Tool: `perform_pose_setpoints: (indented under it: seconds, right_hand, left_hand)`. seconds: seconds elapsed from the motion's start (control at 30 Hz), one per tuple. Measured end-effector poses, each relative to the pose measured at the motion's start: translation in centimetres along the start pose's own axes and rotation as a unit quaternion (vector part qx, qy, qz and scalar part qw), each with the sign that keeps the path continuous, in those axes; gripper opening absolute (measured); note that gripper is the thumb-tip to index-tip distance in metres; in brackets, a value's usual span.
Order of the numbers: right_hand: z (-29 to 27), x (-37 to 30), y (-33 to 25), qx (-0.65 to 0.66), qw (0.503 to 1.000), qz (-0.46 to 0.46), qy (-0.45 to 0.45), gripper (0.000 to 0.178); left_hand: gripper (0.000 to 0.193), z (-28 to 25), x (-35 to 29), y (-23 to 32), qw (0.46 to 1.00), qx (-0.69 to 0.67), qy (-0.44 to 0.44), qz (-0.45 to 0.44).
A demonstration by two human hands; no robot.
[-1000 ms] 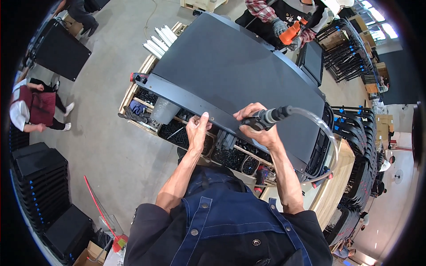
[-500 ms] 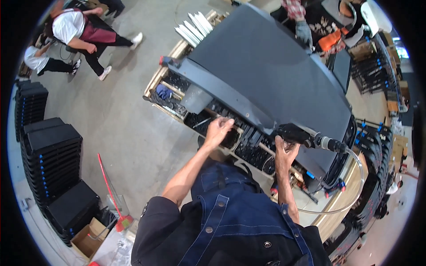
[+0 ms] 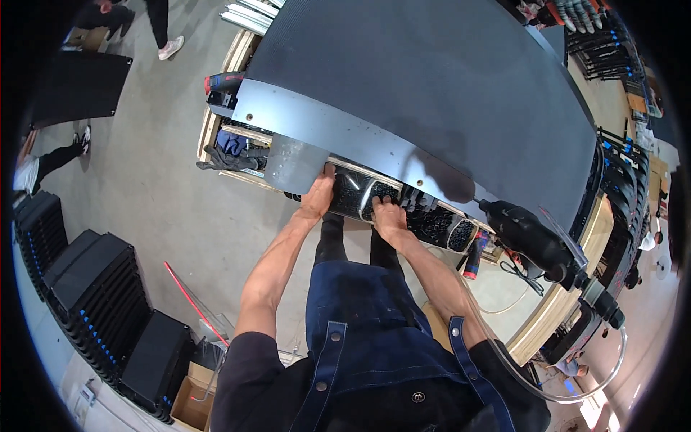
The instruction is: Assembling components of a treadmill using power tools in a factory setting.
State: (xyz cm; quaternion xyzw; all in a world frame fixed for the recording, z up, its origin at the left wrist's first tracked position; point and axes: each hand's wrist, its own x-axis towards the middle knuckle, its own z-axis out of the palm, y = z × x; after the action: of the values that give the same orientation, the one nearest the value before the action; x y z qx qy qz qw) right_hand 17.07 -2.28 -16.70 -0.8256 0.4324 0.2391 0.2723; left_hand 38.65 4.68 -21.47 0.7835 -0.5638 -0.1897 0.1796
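Note:
My left hand (image 3: 317,195) is beside a grey cylindrical container (image 3: 294,164) at the near edge of a large dark panel (image 3: 425,86). Its visible fingers are stretched forward and close together; some are hidden. To its right, my right hand (image 3: 389,217) reaches into a bin of small black parts (image 3: 350,193). Those fingers are curled, and what they may hold is hidden. A black air screwdriver (image 3: 522,237) with a clear hose rests at the panel's right side, apart from both hands. A bare metal-coloured strip (image 3: 345,133) runs along the panel's near edge.
More black parts (image 3: 435,223) sit in bins to the right. A red-and-black power tool (image 3: 223,83) lies by the panel's left corner, another tool (image 3: 475,253) at the right. Stacked black panels (image 3: 101,281) stand left; a gloved hand (image 3: 576,14) shows at far right.
My right hand has let go of the screwdriver and moved left to the bin. My left hand has opened and moved toward the grey container. The view has shifted.

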Motion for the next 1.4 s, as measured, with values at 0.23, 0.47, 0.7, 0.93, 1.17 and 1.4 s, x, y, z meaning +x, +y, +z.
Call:
perform_pose_setpoints:
  seconds: [0.23, 0.47, 0.7, 0.93, 1.17, 1.4]
  right_hand:
    - [0.8, -1.3, 2.6, 0.058, 0.997, -0.024, 0.052, 0.022]
    - [-0.5, -2.6, 2.6, 0.417, 0.904, 0.043, 0.082, 0.025]
    - [-12.8, -13.5, 0.4, 0.742, 0.669, 0.02, 0.035, 0.03]
    - [-19.0, -20.4, 3.7, 0.674, 0.714, -0.153, 0.114, 0.012]
    - [-20.8, -23.1, 6.5, 0.505, 0.73, -0.338, 0.312, 0.019]
    - [-21.2, -24.6, 7.5, 0.41, 0.736, -0.368, 0.393, 0.021]
  left_hand:
    - [0.06, -10.8, -1.8, 7.2, 0.979, -0.169, -0.104, -0.039]
    - [0.039, -9.9, -7.6, 9.4, 0.785, -0.578, -0.156, -0.163]
    - [0.027, -14.6, -8.4, 18.4, 0.846, -0.505, -0.088, -0.147]
    - [0.031, -16.0, -9.2, 26.3, 0.785, -0.605, -0.084, -0.099]
    - [0.03, -15.5, -10.0, 32.7, 0.756, -0.653, -0.01, -0.043]
    - [0.019, -13.5, -11.4, 37.4, 0.783, -0.593, 0.178, -0.056]
